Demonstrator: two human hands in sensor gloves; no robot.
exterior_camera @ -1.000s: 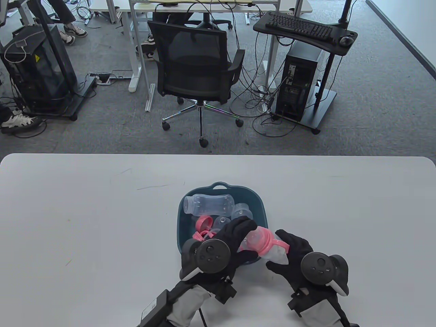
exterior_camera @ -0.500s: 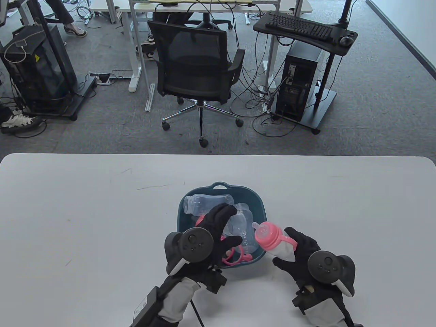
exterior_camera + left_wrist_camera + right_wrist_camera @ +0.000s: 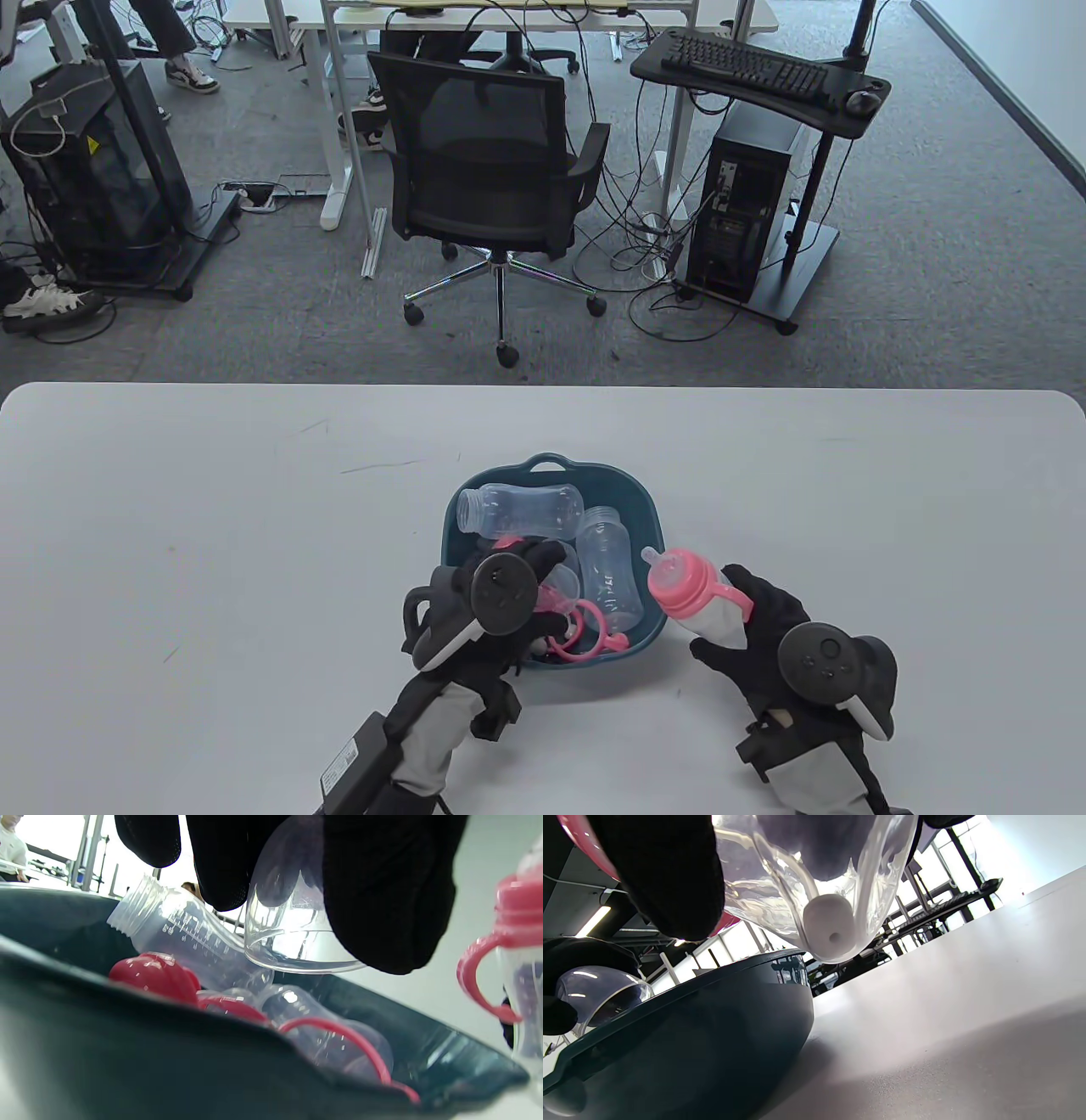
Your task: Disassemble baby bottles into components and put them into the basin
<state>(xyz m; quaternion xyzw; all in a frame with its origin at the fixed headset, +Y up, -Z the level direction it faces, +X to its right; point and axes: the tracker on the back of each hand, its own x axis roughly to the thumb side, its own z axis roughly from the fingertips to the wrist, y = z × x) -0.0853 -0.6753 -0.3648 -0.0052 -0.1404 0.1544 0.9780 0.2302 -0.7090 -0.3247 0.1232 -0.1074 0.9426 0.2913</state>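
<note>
Table view, office chair [image 3: 488,161] beyond table [image 3: 212,552], basin [image 3: 547,469] between hands

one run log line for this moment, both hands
left hand: holds clear cap over basin | right hand: grips pink-collared bottle beside basin | collar on

A white table [image 3: 212,526] is carrying a dark teal basin [image 3: 640,501], which is sitting directly on its surface near the front edge, at the middle.
</note>
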